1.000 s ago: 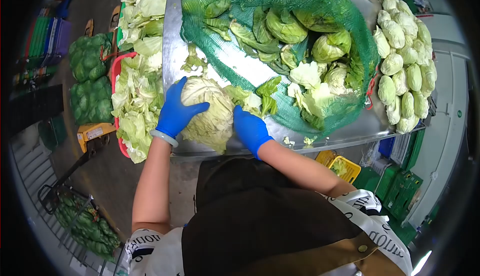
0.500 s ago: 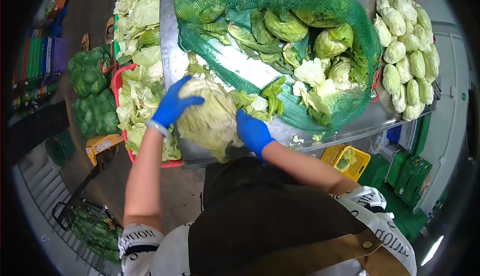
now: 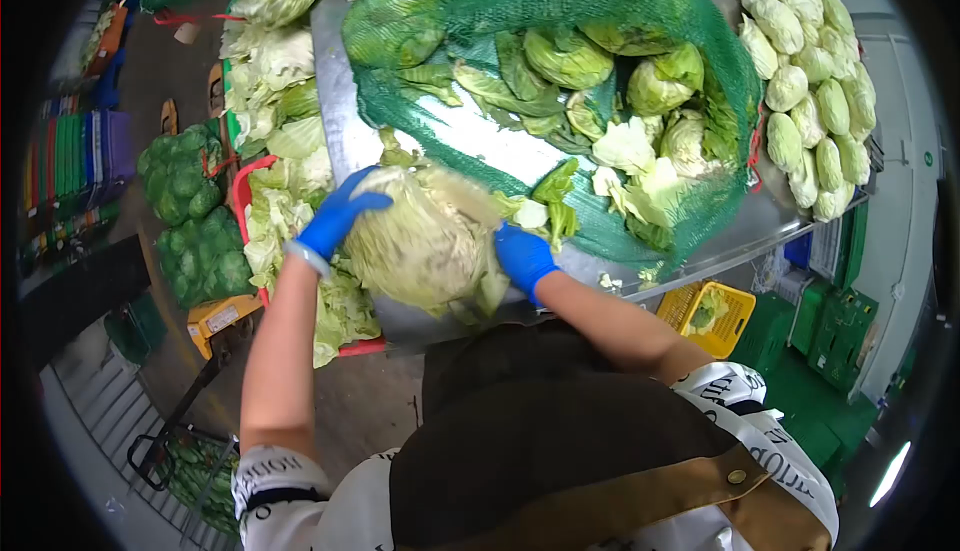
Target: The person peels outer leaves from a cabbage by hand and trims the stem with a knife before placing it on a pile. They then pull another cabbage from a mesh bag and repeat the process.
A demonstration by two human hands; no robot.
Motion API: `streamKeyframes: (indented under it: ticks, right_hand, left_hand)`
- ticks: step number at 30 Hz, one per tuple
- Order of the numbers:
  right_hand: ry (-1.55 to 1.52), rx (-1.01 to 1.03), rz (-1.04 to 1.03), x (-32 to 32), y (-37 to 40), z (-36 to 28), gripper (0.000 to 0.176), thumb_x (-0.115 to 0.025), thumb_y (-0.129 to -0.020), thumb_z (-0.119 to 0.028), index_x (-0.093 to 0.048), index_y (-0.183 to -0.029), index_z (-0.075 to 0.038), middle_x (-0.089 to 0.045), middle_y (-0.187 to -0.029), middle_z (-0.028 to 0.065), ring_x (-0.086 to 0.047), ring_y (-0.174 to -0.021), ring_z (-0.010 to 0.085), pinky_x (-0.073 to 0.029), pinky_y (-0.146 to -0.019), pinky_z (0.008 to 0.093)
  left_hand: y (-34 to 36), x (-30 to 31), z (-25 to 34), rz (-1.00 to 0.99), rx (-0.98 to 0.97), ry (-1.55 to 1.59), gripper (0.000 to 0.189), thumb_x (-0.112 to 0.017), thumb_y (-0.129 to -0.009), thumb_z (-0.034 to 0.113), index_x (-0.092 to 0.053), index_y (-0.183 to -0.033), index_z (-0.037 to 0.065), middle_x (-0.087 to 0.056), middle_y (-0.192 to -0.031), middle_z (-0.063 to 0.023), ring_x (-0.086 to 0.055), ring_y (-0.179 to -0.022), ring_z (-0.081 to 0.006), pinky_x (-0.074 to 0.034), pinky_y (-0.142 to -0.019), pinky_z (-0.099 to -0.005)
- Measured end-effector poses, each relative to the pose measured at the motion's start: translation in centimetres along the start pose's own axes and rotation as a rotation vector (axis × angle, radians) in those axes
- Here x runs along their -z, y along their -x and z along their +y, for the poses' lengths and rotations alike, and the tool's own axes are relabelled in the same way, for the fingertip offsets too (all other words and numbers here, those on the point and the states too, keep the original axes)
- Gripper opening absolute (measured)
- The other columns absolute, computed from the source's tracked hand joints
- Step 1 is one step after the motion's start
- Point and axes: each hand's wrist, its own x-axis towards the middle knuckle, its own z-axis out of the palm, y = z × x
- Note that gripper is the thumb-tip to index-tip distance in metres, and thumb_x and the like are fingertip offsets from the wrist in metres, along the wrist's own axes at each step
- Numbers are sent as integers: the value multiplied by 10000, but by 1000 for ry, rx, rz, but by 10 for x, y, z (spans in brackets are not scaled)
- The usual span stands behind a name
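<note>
A large pale-green cabbage (image 3: 415, 241) sits at the near edge of the metal table (image 3: 415, 323). My left hand (image 3: 342, 213), in a blue glove, grips its left side with the thumb over the top. At the right side of the head my gloved right hand (image 3: 523, 259) has its fingers curled at the edge of a loose outer leaf (image 3: 462, 196), which is blurred by motion. Behind the cabbage, an opened green net bag (image 3: 585, 221) holds whole cabbages (image 3: 567, 56) and torn leaves (image 3: 655, 191).
Trimmed pale cabbages (image 3: 832, 109) are piled at the table's right end. On the left, a red-rimmed crate (image 3: 243, 191) overflows with leaves (image 3: 290, 186). Full net sacks (image 3: 205, 256) stand beyond it. A yellow crate (image 3: 735, 323) sits below the table on the right.
An outer leaf has swung away from the cabbage's right side as my right hand moved slightly right. Green netting now stretches across the upper left. The view has shifted a little.
</note>
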Motion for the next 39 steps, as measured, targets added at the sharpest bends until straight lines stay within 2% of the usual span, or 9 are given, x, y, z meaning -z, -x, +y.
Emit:
streamKeyframes:
  ticks: [6,9,15,23,26,27,30,34,39]
  right_hand:
    - [-949,-406,-500,71,-9,-5,284,-545,-830,-149,-451,-1054,-2,-533,-605,117,-517,-399,192,-409,-331,333]
    - [-1090,-505,-617,77,-13,-3,271,-528,-835,-137,-452,-1057,-3,-515,-599,99,-503,-396,165,-383,-310,313]
    - [-370,-45,-281,37,-1,-2,391,-536,-822,-252,-471,-1120,-8,-623,-856,255,-625,-786,391,-486,-686,500]
    - [-22,-58,-190,78,-49,69,324,-487,-844,-199,-511,-1118,-29,-638,-889,235,-622,-818,406,-490,-731,494]
    - [-155,-113,187,94,-83,127,231,-518,-837,-186,-548,-961,7,-626,-867,266,-613,-816,428,-487,-711,489]
    - [-111,-310,238,136,-82,118,272,-540,-854,-234,-561,-946,21,-637,-831,254,-625,-787,412,-491,-697,483]
    - [-171,-42,150,191,-57,70,443,-555,-884,-404,-570,-1073,-4,-652,-784,217,-637,-754,389,-497,-684,474]
    - [-310,380,12,159,-7,1,343,-552,-907,-313,-556,-1200,-135,-616,-1072,150,-637,-908,303,-508,-785,390]
    - [-353,297,13,108,0,-24,362,-524,-916,-279,-525,-1267,-193,-544,-1080,129,-597,-905,333,-502,-745,415]
  left_hand:
    - [-7,30,-17,-67,52,156,689,-659,-798,203,-361,-1399,43,-481,-1317,-102,-464,-1201,-193,-355,-1017,-308]
    - [53,-3,-12,267,-22,233,798,-703,-780,133,-263,-1439,41,-415,-1370,-131,-430,-1237,-208,-354,-1031,-321]
    - [96,-76,-87,884,-146,142,955,-794,-678,45,-217,-1439,30,-351,-1390,-171,-385,-1256,-270,-334,-1046,-358]
    - [89,-38,-211,559,-160,933,686,-576,-815,281,-323,-1411,55,-433,-1379,-152,-430,-1256,-314,-379,-1034,-426]
    - [98,-77,-187,479,-97,1276,686,-539,-809,370,-366,-1391,52,-453,-1369,-152,-439,-1251,-320,-370,-1043,-444]
    - [98,-87,-188,437,-118,1238,693,-531,-809,385,-364,-1391,48,-451,-1370,-155,-440,-1250,-321,-367,-1046,-444]
    - [93,-103,-184,292,-194,1132,727,-568,-791,340,-325,-1405,34,-441,-1365,-169,-446,-1244,-311,-366,-1048,-433]
    - [69,-118,-118,414,-293,571,877,-739,-688,121,-266,-1419,15,-441,-1335,-149,-447,-1217,-274,-377,-1027,-363]
    - [51,-124,-126,483,-260,580,955,-804,-647,101,-250,-1420,10,-439,-1322,-158,-462,-1189,-246,-411,-990,-340]
